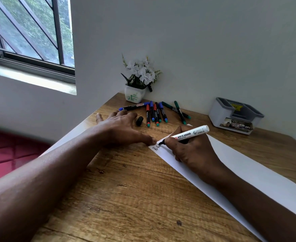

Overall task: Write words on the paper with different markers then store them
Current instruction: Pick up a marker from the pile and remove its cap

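Observation:
A white sheet of paper (pixel 245 172) lies at a slant on the wooden table (pixel 135 198). My right hand (pixel 190 151) grips a white whiteboard marker (pixel 189 134), its black tip touching the paper's far corner beside a few black letters (pixel 156 147). My left hand (pixel 121 126) lies flat on the table with fingers spread, its thumb pressing the paper's corner. The marker's black cap (pixel 139 121) rests just past my left hand. Several capped markers (pixel 156 113) in blue, red, green and black lie in a loose pile behind it.
A grey and white desk organiser (pixel 234 116) stands at the back right by the wall. A small white pot of artificial flowers (pixel 137 84) fills the table's far corner. A window is at the upper left, and a red cushion lies below the table's left edge.

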